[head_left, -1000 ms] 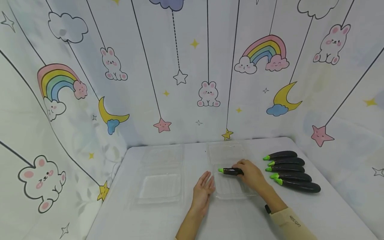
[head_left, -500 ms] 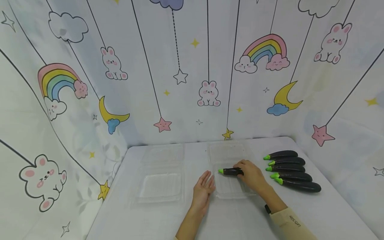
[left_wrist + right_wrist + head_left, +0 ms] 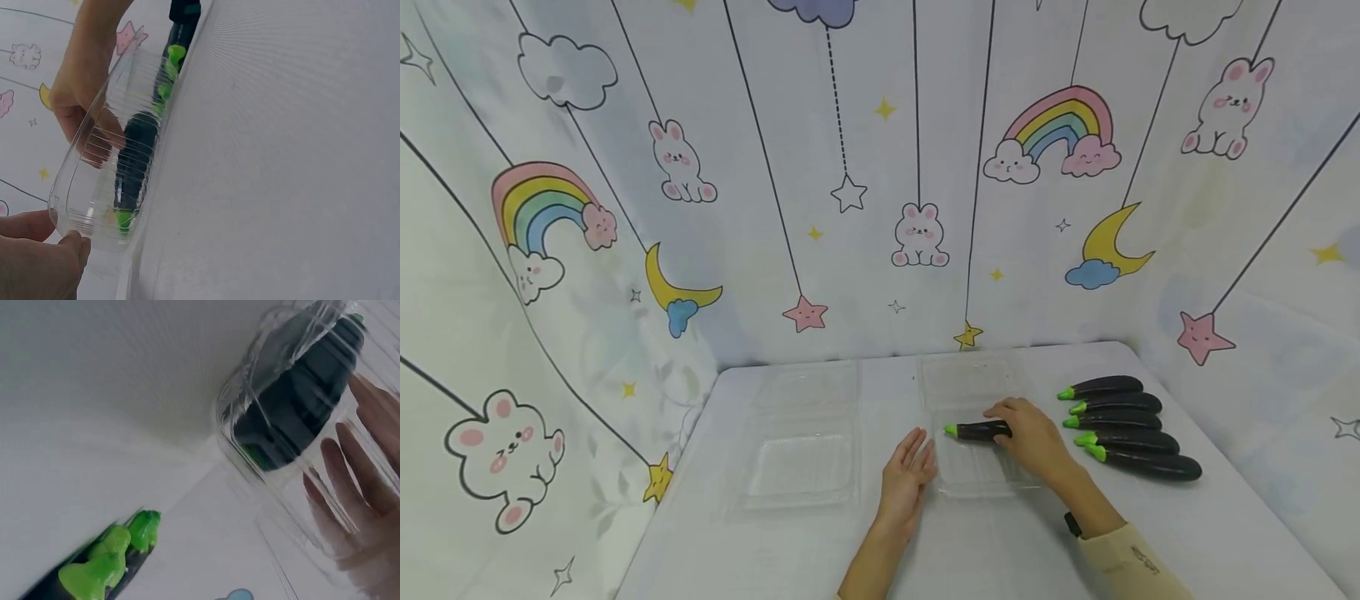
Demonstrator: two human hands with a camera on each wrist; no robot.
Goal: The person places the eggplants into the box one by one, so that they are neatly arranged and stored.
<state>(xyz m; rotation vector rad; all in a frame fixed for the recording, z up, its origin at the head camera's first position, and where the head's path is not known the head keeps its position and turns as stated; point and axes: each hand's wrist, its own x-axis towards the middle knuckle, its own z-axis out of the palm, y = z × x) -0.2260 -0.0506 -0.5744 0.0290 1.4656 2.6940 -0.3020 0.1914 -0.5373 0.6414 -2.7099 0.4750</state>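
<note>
An eggplant (image 3: 976,431) with a bright green stem lies inside a clear ribbed plastic container (image 3: 985,490), its stem toward the left. My right hand (image 3: 1032,440) reaches over the container's right side. Its fingers stand apart from the eggplant's dark body, while the thumb is right at the blunt end (image 3: 140,128) in the left wrist view. Through the clear wall, the right wrist view shows these fingers (image 3: 342,469) extended beside the eggplant (image 3: 294,400). My left hand (image 3: 907,482) touches the container's left side with straight fingers, thumb and fingers at the corner in the left wrist view.
Several more eggplants (image 3: 1138,440) lie in a row on the right of the white table (image 3: 790,550). Two clear containers stand on the left, a nearer one (image 3: 801,467) and a farther one (image 3: 808,387). Another clear container (image 3: 973,379) sits behind the one I work at.
The eggplant has shifted slightly toward me and down in the container. My right hand's fingers have loosened from it, and more of its body shows. My left hand has stayed in place.
</note>
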